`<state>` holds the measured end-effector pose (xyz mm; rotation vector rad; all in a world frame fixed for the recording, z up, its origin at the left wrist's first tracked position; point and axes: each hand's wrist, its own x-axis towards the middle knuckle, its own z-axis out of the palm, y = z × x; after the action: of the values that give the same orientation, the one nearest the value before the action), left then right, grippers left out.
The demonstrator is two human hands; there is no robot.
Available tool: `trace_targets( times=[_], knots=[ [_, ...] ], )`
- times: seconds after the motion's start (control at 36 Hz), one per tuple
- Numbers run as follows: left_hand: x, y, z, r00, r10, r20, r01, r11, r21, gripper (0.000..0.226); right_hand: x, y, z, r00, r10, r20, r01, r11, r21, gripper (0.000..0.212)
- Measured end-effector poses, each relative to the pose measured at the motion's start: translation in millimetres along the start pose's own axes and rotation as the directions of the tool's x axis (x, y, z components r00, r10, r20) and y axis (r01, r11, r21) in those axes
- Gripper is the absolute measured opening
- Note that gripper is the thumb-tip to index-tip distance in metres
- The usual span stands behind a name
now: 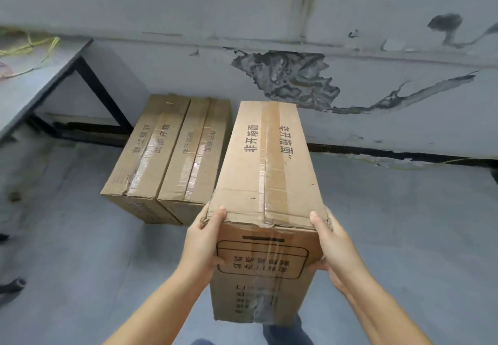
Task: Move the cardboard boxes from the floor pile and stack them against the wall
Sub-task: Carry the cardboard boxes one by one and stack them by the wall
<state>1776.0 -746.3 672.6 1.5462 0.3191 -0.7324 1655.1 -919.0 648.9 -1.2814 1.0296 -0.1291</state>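
wall (167, 16): grey paint, rough; big peeled patch of bare mottled plaster beyond the held box's far end, long cracks running right of it
floor (80, 237): grey, smooth, scuffed, below and around both hands
table (24, 86): flat grey top on black metal legs, well left of the grip and beyond it; thin yellow cords lying on top
held box (266, 172): long brown corrugated cardboard, rectangular, carried off the floor, long axis pointing away to the wall; glossy tape strip along the top seam, black printed characters either side; near end face has a printed rounded frame and more clear tape; near top edge crumpled
left box (147, 148): same cardboard, on the floor, far end by the wall, ahead-left of the grip; wrinkled tape, dented near corner
middle box (195, 150): touching left box, between it and the held box, taped seam
left hand (203, 239): grips the held box's near left corner, thumb on the top edge, fingers curled onto the end face
right hand (332, 245): grips the near right corner, thumb on the top edge, fingers wrapped under and round the side
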Motion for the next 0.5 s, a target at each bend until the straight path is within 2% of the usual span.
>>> trace_targets(
  times=[0.22, 0.36, 0.5],
  knots=[
    [148.9, -14.0, 40.3, 0.998, -0.063, -0.031, 0.062, 0.997, -0.04, 0.035, 147.4, -7.2, 23.4, 1.0, 0.024, -0.011, -0.025, 0.996, -0.086, 0.04],
    [222.1, -61.1, 44.4, 0.997, -0.076, -0.02, 0.076, 0.997, -0.005, 0.038, 213.7, 45.7, 40.2, 0.991, 0.126, -0.038, -0.128, 0.99, -0.06, 0.04],
    [247.9, -102.9, 24.8, 0.994, -0.112, -0.017, 0.113, 0.991, 0.068, 0.036, 232.2, 104.8, 54.0, 0.986, 0.155, -0.059, -0.159, 0.985, -0.072, 0.044]
  ],
)
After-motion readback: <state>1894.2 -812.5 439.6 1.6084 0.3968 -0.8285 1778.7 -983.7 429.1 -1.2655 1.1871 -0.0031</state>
